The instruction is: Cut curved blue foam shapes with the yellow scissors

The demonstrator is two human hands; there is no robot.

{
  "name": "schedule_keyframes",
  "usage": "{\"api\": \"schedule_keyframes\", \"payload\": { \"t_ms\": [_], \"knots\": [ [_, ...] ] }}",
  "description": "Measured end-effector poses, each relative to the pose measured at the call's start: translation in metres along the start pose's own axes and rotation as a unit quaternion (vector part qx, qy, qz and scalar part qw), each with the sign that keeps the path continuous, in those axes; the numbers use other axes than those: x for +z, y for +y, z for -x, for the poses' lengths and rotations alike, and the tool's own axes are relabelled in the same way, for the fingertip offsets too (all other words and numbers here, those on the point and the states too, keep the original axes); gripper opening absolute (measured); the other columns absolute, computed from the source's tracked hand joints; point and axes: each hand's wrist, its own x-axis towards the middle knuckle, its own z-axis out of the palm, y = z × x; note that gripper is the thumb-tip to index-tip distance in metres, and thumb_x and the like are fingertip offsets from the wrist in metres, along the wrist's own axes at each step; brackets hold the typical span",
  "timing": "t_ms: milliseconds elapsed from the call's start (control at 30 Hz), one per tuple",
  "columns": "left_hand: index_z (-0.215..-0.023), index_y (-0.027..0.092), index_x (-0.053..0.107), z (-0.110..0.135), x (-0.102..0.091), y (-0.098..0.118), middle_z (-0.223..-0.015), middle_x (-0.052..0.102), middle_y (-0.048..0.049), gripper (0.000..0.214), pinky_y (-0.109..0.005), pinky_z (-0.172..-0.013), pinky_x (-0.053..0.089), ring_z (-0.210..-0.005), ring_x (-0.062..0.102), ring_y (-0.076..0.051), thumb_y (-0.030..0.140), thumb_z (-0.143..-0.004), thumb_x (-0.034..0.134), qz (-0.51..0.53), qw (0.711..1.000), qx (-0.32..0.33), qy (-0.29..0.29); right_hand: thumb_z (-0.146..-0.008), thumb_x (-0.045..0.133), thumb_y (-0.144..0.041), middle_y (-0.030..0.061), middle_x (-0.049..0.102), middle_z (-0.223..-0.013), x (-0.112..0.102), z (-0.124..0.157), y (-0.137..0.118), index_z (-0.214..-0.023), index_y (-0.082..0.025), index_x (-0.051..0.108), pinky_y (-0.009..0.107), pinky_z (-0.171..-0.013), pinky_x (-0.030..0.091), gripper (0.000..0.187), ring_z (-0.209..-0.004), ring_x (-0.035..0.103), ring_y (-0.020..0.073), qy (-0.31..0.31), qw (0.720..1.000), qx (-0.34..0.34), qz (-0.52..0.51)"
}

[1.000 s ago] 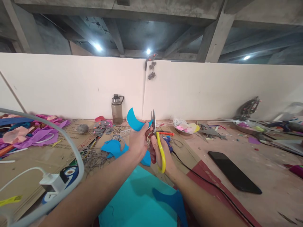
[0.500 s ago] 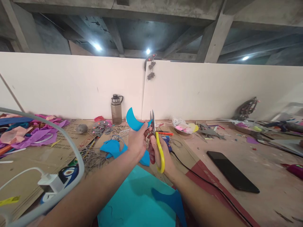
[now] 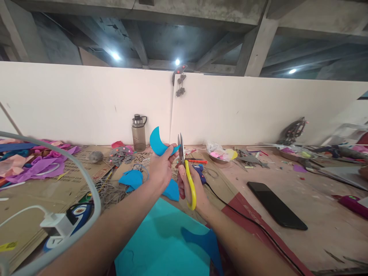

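A blue felt crescent (image 3: pixel 158 142) is pinched in my left hand (image 3: pixel 162 165), its broad end pointing up and left. My right hand (image 3: pixel 193 186) grips yellow-handled scissors (image 3: pixel 189 184), blades pointing up. The blades stand at the crescent's right tip, just beyond my left fingertips; whether they are biting into it I cannot tell. Below my wrists lies a turquoise sheet (image 3: pixel 163 241) with a dark blue offcut (image 3: pixel 202 241) on its right side. More blue felt scraps (image 3: pixel 131 179) rest on the cardboard behind my left forearm.
A water bottle (image 3: pixel 138 134) stands by the white partition (image 3: pixel 86 103). A glue gun (image 3: pixel 200 172) trails a black cord behind my right hand. A phone (image 3: pixel 276 205) lies at right. Coloured felt (image 3: pixel 43 161), a power strip (image 3: pixel 77 220) and a grey cable (image 3: pixel 91 188) occupy the left.
The whole view has shifted slightly, so things sit a little further left. My left fingers have moved a little on the crescent, and the scissors remain at its tip.
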Motion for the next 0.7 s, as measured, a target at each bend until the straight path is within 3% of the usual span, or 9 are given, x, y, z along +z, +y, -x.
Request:
{"api": "schedule_keyframes", "payload": {
  "t_ms": [367, 700],
  "knots": [
    [-0.078, 0.015, 0.067, -0.0052, -0.0029, 0.0013, -0.086, 0.073, -0.0044, 0.028, -0.027, -0.074, 0.056, -0.084, 0.070, -0.016, 0.020, -0.059, 0.089, -0.001, 1.000, 0.013, -0.016, -0.089, 0.053, -0.068, -0.0100, 0.037, -0.055, -0.0020, -0.0016, 0.0052, -0.090, -0.023, 0.047, 0.020, -0.034, 0.033, 0.045, -0.038, 0.033, 0.0066, -0.011, 1.000, -0.005, 0.005],
    [-0.079, 0.015, 0.067, -0.0068, -0.0055, 0.0051, -0.086, 0.073, -0.0043, 0.029, -0.028, -0.074, 0.054, -0.083, 0.069, -0.015, 0.021, -0.060, 0.088, -0.004, 0.999, 0.023, -0.022, -0.088, 0.059, -0.063, -0.0103, 0.036, -0.054, 0.0032, 0.0030, -0.0039, -0.086, -0.025, 0.043, 0.021, -0.032, 0.028, 0.042, -0.037, 0.032, 0.0070, -0.016, 0.998, 0.039, -0.037]
  ]
}}
